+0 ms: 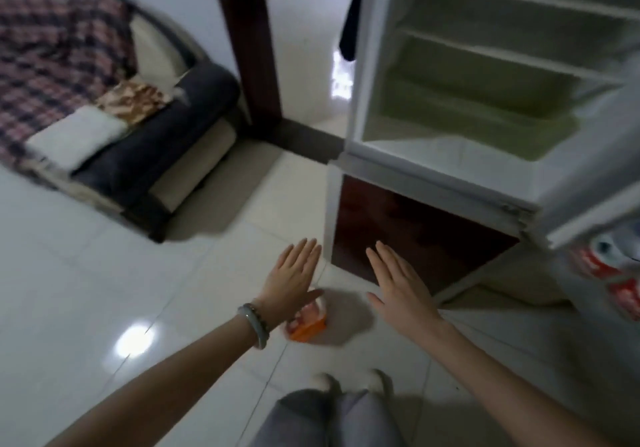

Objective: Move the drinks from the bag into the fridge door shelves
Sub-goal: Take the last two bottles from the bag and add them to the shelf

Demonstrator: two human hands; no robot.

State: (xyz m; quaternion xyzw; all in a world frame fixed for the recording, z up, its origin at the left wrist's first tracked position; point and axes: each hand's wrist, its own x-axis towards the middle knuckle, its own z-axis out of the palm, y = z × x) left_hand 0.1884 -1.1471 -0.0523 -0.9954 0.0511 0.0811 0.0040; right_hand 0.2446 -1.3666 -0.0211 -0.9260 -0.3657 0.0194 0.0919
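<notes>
Checking progress first: I see red-labelled drinks (613,273) already seated in the open fridge door (588,218), at the far right of the fridge (433,156). The interior shelves of the fridge show nothing on them. I judge the task partly done, though how many drinks remain I cannot tell.

Bag (306,322): it lies on the floor (104,273), in front of the fridge's dark lower panel (415,232) and to its left. It appears orange and white; motion blur hides its contents.

Left hand (294,280): flat, fingers extended and spread, holding nothing. It hovers directly above the bag and partly covers it. I cannot tell whether it touches it.

Right hand (398,287): likewise flat, fingers splayed, empty. It is in front of the fridge's lower panel, just right of the bag and apart from it.

Remaining step, as I judge it: lower a hand to the bag and take out the next drink.
</notes>
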